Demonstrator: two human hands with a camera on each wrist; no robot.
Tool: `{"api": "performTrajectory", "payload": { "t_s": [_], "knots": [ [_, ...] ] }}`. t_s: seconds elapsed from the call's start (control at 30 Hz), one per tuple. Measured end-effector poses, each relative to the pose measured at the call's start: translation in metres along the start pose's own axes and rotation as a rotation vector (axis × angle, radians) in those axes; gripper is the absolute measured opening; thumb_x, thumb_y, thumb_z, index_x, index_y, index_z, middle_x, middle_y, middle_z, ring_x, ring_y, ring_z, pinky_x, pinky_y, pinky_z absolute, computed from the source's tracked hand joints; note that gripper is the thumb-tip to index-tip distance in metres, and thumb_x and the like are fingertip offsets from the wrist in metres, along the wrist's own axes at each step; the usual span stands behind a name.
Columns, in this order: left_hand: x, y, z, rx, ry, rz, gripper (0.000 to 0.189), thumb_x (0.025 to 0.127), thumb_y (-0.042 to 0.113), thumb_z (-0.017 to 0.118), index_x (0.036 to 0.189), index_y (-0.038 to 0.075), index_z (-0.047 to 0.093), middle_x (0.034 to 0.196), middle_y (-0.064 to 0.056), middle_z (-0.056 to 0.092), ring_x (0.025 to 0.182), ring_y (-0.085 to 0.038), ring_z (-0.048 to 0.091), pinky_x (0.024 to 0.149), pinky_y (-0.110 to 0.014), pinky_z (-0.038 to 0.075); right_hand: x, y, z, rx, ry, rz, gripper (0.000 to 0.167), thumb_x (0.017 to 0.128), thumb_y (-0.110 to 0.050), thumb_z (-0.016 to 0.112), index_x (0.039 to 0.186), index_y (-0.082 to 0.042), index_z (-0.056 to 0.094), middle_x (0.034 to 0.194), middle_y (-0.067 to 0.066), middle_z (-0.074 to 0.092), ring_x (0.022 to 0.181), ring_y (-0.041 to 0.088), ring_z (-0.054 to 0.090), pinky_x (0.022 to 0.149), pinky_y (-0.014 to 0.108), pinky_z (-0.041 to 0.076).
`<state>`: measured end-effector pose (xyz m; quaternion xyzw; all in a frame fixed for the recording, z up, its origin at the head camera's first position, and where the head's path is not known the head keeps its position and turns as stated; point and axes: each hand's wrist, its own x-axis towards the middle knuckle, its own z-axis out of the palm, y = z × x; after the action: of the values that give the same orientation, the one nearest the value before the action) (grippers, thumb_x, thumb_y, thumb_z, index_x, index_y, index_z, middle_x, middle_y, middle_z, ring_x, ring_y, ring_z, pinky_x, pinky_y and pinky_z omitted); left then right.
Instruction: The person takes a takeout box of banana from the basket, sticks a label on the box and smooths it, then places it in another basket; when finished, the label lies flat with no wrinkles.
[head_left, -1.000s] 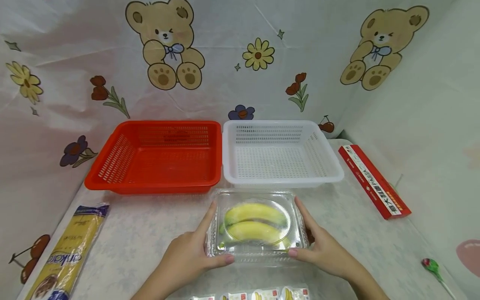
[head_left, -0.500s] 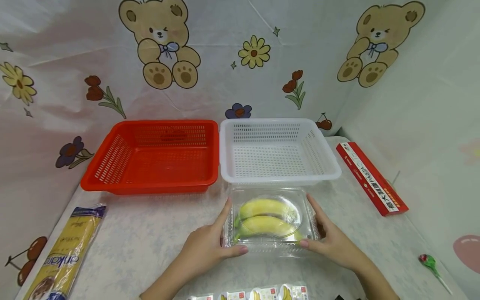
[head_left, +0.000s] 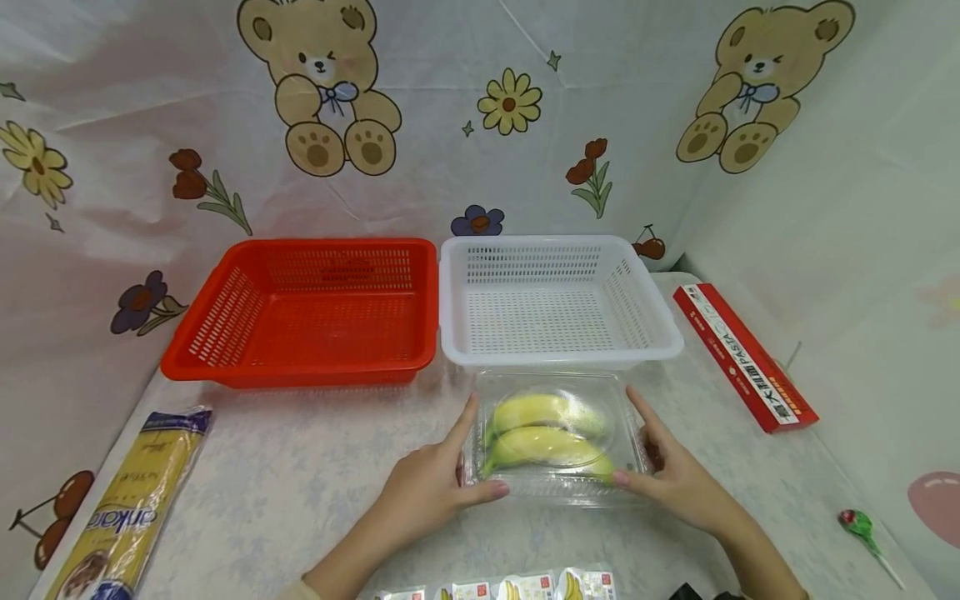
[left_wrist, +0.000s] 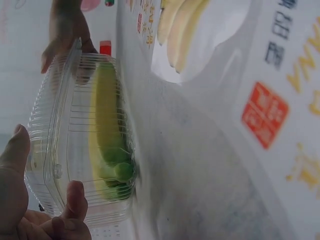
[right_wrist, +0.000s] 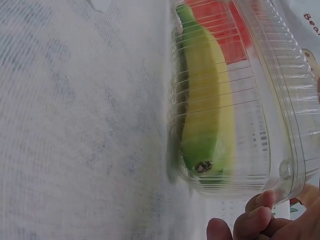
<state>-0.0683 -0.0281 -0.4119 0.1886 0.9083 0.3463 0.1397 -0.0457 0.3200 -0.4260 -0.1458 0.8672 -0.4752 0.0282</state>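
Note:
A clear plastic clamshell box (head_left: 555,490) with its lid down holds two yellow bananas (head_left: 551,447), green toward the ends. My left hand (head_left: 429,482) grips its left side, thumb on the near edge of the lid and index finger stretched along the side. On the right side my right hand (head_left: 678,483) holds the box in the same way. Both wrist views show fingertips curled at the lid's rim, and a banana (right_wrist: 205,100) through the ribbed wall. The box lies flat, close over the table, just in front of the white basket (head_left: 562,360).
Left of the white basket stands a red basket (head_left: 315,375). A yellow pasta bag (head_left: 131,504) lies at far left, a red pasta box (head_left: 746,358) at right, and a lollipop (head_left: 858,527) near the right edge. Banana-printed labels (head_left: 525,587) line the near edge.
Both hands have shifted the box of bananas to the right and slightly away, from between the two baskets to in front of the white one. Their grip looks the same.

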Motion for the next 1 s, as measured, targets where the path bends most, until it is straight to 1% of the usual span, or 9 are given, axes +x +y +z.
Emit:
{"api": "performTrajectory", "payload": {
  "t_s": [0.13, 0.4, 0.5, 0.63, 0.73, 0.8, 0.9, 0.97, 1.0],
  "knots": [
    [0.002, 0.001, 0.003, 0.002, 0.006, 0.005, 0.111, 0.075, 0.08, 0.06, 0.158, 0.04, -0.003, 0.062, 0.011, 0.053, 0.052, -0.005, 0.044, 0.05, -0.025, 0.039, -0.001, 0.0, -0.002, -0.012, 0.018, -0.004, 0.103, 0.085, -0.006, 0.076, 0.16, -0.029, 0.009, 0.082, 0.007, 0.041, 0.064, 0.012, 0.039, 0.051, 0.026, 0.038],
    [0.003, 0.002, 0.006, 0.05, 0.033, 0.007, 0.11, 0.076, 0.082, 0.056, 0.159, 0.037, 0.0, 0.059, 0.011, 0.05, 0.051, -0.006, 0.045, 0.051, -0.026, 0.039, -0.001, -0.001, -0.003, -0.065, 0.042, 0.047, 0.093, 0.09, -0.012, 0.073, 0.16, -0.024, 0.014, 0.09, 0.008, 0.045, 0.068, 0.009, 0.041, 0.054, 0.025, 0.041],
    [0.002, 0.003, 0.006, 0.1, 0.055, 0.006, 0.11, 0.076, 0.084, 0.054, 0.16, 0.035, 0.003, 0.056, 0.01, 0.049, 0.055, -0.007, 0.05, 0.056, -0.028, 0.042, -0.002, -0.002, -0.003, -0.137, 0.052, 0.066, 0.09, 0.09, -0.017, 0.073, 0.16, -0.022, 0.016, 0.097, 0.009, 0.044, 0.067, 0.009, 0.041, 0.054, 0.024, 0.042],
    [-0.004, 0.008, 0.005, 0.157, 0.105, 0.035, 0.105, 0.078, 0.085, 0.05, 0.16, 0.034, 0.009, 0.063, 0.008, 0.058, 0.065, -0.011, 0.06, 0.06, -0.031, 0.046, -0.007, -0.007, -0.002, -0.278, 0.101, 0.095, 0.089, 0.089, -0.025, 0.075, 0.159, -0.026, 0.02, 0.104, 0.005, 0.04, 0.072, 0.009, 0.037, 0.056, 0.023, 0.039],
    [-0.014, 0.017, 0.005, 0.187, 0.145, 0.103, 0.094, 0.085, 0.08, 0.046, 0.16, 0.033, 0.014, 0.081, 0.004, 0.072, 0.076, -0.014, 0.069, 0.06, -0.031, 0.048, -0.014, -0.016, -0.001, -0.353, 0.156, 0.07, 0.091, 0.083, -0.027, 0.081, 0.157, -0.027, 0.029, 0.103, 0.0, 0.04, 0.079, 0.008, 0.033, 0.058, 0.023, 0.035],
    [-0.022, 0.025, 0.005, 0.178, 0.148, 0.163, 0.087, 0.089, 0.076, 0.046, 0.159, 0.034, 0.015, 0.077, 0.005, 0.07, 0.068, -0.009, 0.065, 0.055, -0.028, 0.047, -0.02, -0.023, 0.001, -0.373, 0.197, 0.012, 0.09, 0.077, -0.023, 0.086, 0.153, -0.025, 0.037, 0.101, -0.003, 0.042, 0.082, 0.006, 0.033, 0.061, 0.022, 0.034],
    [-0.034, 0.034, 0.009, 0.144, 0.139, 0.261, 0.08, 0.093, 0.068, 0.049, 0.159, 0.035, 0.018, 0.065, 0.014, 0.056, 0.056, 0.0, 0.05, 0.05, -0.022, 0.041, -0.029, -0.032, 0.006, -0.343, 0.235, -0.108, 0.085, 0.07, -0.012, 0.089, 0.145, -0.018, 0.05, 0.097, -0.006, 0.044, 0.079, 0.004, 0.034, 0.061, 0.021, 0.033],
    [-0.04, 0.038, 0.013, 0.11, 0.111, 0.313, 0.077, 0.094, 0.063, 0.052, 0.158, 0.034, 0.021, 0.058, 0.017, 0.04, 0.05, 0.003, 0.035, 0.046, -0.017, 0.033, -0.036, -0.038, 0.009, -0.308, 0.227, -0.16, 0.081, 0.068, -0.008, 0.09, 0.14, -0.016, 0.055, 0.095, -0.01, 0.045, 0.076, 0.002, 0.036, 0.06, 0.021, 0.034],
    [-0.043, 0.04, 0.016, 0.107, 0.103, 0.338, 0.076, 0.094, 0.061, 0.054, 0.158, 0.033, 0.023, 0.059, 0.019, 0.038, 0.051, 0.006, 0.034, 0.046, -0.015, 0.032, -0.039, -0.041, 0.011, -0.289, 0.215, -0.181, 0.079, 0.068, -0.006, 0.089, 0.139, -0.015, 0.056, 0.094, -0.011, 0.046, 0.075, 0.001, 0.036, 0.059, 0.021, 0.035]
  ]
}}
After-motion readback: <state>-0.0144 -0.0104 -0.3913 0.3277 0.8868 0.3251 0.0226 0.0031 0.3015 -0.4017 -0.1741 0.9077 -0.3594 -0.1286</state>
